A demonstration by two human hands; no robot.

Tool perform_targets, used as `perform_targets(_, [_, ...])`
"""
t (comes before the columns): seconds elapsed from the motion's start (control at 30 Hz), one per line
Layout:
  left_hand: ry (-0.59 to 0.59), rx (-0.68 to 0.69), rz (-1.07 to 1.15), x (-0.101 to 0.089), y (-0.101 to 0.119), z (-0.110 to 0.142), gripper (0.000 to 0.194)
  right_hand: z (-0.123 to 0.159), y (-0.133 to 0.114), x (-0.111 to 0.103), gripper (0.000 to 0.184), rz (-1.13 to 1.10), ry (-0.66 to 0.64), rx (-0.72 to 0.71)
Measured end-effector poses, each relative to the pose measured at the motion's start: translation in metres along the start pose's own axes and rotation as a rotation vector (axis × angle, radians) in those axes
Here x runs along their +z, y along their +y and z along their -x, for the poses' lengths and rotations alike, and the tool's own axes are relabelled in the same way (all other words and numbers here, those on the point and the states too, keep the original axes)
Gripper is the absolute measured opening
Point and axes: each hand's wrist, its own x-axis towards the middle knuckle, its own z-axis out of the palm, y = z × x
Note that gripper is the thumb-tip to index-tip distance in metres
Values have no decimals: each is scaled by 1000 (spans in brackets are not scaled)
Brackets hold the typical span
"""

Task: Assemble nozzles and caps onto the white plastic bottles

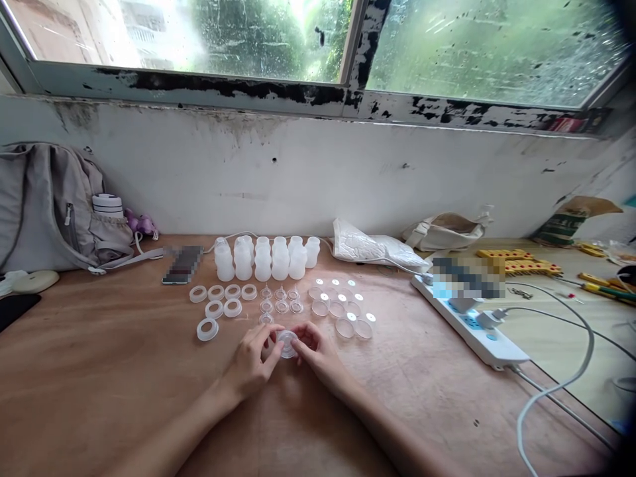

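Between my two hands is a clear round plastic piece (287, 346), low over the table's middle. My left hand (256, 358) grips its left edge with thumb and fingers, and my right hand (314, 350) pinches the right edge. Just beyond lie several clear plastic pieces with thin tips (281, 305). White plastic rings (214, 309) lie to the left of these, one ring (207, 329) nearest to me. On the right are clear round discs (344, 327) with small white dots. Behind them stand several frosted white bottles (263, 260) in rows.
A phone (183, 265) lies left of the bottles, near a grey backpack (47, 205). White plastic packaging (370, 246) rests by the wall. A white power strip (470, 321) with plugs and looping cables (556, 391) occupies the right side. Tools with yellow handles (606, 289) lie farther right.
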Motion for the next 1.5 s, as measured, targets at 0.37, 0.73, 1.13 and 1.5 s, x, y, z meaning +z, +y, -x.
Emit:
perform_targets(0.37, [18,-191,175,10,6,2,15,3,1,6,30,94,-60,71])
perform_targets(0.73, [21,-209,156,13,3,3,11,5,-2,8,21,209,-50,-16])
perform_targets(1.13, [45,-201,138,11,6,2,15,7,2,7,19,144,-146,9])
perform_targets(1.5, [-42,-130,166,10,1,2,17,4,2,7,20,118,-27,9])
